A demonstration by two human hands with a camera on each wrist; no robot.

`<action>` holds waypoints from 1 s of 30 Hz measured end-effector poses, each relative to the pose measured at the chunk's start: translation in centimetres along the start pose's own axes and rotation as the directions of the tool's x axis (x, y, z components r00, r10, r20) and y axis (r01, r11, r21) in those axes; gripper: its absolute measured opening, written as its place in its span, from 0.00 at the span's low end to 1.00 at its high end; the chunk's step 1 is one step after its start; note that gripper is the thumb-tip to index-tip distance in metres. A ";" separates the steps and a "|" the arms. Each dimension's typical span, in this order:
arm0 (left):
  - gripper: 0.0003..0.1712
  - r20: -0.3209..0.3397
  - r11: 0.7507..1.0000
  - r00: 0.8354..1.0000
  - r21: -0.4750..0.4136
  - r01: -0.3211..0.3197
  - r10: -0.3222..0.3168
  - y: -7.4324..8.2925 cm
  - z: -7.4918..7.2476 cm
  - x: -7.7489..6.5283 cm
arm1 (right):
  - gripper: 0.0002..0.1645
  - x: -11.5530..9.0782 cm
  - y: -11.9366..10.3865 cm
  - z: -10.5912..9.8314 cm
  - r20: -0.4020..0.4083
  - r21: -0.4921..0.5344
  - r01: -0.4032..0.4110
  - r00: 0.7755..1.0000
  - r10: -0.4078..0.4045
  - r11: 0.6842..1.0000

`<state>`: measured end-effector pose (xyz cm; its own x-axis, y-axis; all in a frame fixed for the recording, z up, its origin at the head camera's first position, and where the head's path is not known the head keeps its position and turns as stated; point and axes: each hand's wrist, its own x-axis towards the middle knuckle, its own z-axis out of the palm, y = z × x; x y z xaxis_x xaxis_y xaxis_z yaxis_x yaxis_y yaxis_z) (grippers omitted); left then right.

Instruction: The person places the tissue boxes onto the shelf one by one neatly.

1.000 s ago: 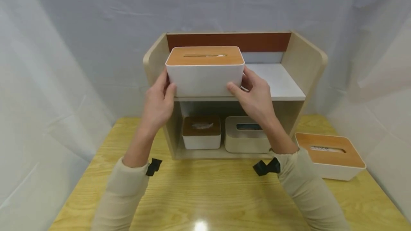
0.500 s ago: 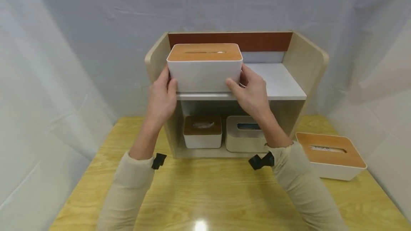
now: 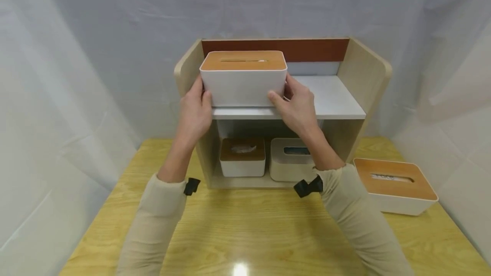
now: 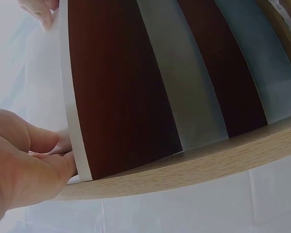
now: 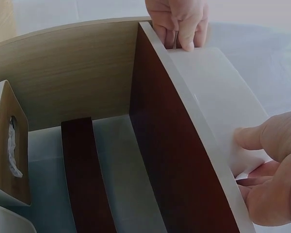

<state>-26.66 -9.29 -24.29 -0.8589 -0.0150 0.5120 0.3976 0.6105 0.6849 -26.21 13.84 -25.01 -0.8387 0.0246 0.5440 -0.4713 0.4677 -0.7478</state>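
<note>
A white tissue box [image 3: 243, 88] with a wood-coloured lid stands at the left of the white upper shelf [image 3: 337, 95], close to its front edge. My left hand [image 3: 195, 112] grips its left end, thumb on the front face. At the opposite end my right hand [image 3: 297, 107] holds it, thumb also on the front and fingers around the side. In the right wrist view both hands flank the white box [image 5: 218, 97] above the board edge. The left wrist view has the left hand [image 4: 29, 162] by the shelf's end, fingers partly hidden.
Below, on the lower shelf, sit a small tissue box [image 3: 242, 167] with a brown lid and a cream tissue box [image 3: 289, 171]. Another wood-lidded tissue box [image 3: 402, 201] lies on the table [image 3: 238, 225] at the right. A side panel [image 3: 364, 76] bounds the shelf.
The held tissue box has moved back onto the upper shelf, away from me and slightly left, both hands moving with it. More of the shelf's front edge shows beneath it.
</note>
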 end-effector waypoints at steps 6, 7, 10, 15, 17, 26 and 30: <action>0.30 0.028 0.999 0.999 0.010 0.031 -0.032 0.0 0.0 0.5 | 0.40 0.6 0.1 0.1 0.003 -0.001 -0.022 1.000 0.022 1.000; 0.32 0.043 0.999 0.998 -0.002 0.040 -0.040 0.0 0.0 0.5 | 0.42 0.6 0.2 0.1 0.003 0.015 -0.028 1.000 0.028 0.999; 0.36 0.109 0.997 0.992 -0.047 0.060 -0.055 0.0 -0.2 0.0 | 0.46 0.2 0.4 0.2 -0.009 0.070 -0.038 0.999 0.039 0.997; 0.42 0.178 0.993 0.983 -0.103 0.054 -0.035 0.5 -0.5 -1.0 | 0.46 -1.2 0.2 0.0 -0.049 0.118 0.020 0.999 -0.014 0.993; 0.43 0.174 0.993 0.985 -0.113 0.038 -0.018 0.6 -0.5 -1.4 | 0.45 -1.7 0.0 -0.3 -0.055 0.112 0.065 0.997 -0.059 0.992; 0.43 0.176 0.992 0.984 -0.129 -0.009 0.032 0.3 -1.8 -4.5 | 0.42 -5.3 0.2 -1.3 -0.037 0.128 0.185 0.983 -0.181 0.974; 0.42 0.180 0.989 0.980 -0.136 -0.060 0.085 0.2 -2.1 -6.3 | 0.43 -7.3 0.9 -1.9 -0.057 0.168 0.184 0.983 -0.177 0.968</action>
<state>-20.50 -10.76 -26.22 -0.8662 0.1794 0.4664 0.4890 0.4967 0.7170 -20.01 15.74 -28.98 -0.7250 -0.0087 0.6886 -0.6569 0.3092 -0.6877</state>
